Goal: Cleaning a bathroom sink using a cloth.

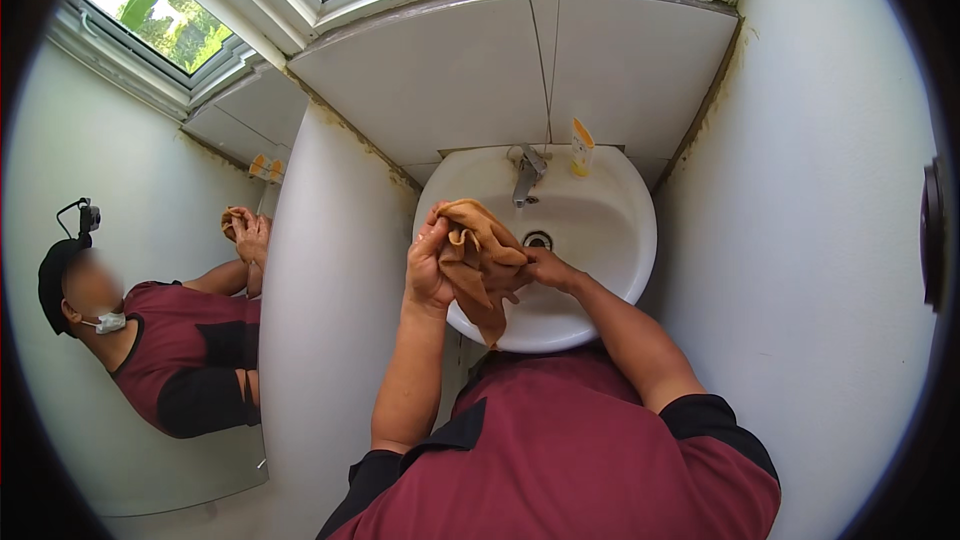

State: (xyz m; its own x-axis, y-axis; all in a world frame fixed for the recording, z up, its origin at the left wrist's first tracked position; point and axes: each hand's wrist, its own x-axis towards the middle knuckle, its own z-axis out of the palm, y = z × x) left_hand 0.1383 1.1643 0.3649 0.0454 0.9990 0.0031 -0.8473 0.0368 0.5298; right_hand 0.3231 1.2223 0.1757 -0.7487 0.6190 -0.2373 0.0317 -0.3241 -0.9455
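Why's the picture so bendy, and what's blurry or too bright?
Head view: the fisheye lens bends straight edges, leaving black corners; same view: the window in the mirror looks partly washed-out white; the mirrored face is blurred, while the brown cloth looks fairly clear.

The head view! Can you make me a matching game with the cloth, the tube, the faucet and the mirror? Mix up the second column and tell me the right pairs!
Things:
1. cloth
2. tube
3. faucet
4. mirror

Clues:
A. grey and metal-looking
B. reflecting, at the picture's left
C. brown, held by the left hand and the right hand
D. white and orange, standing upright at the back of the sink

Right pairs: 1-C, 2-D, 3-A, 4-B
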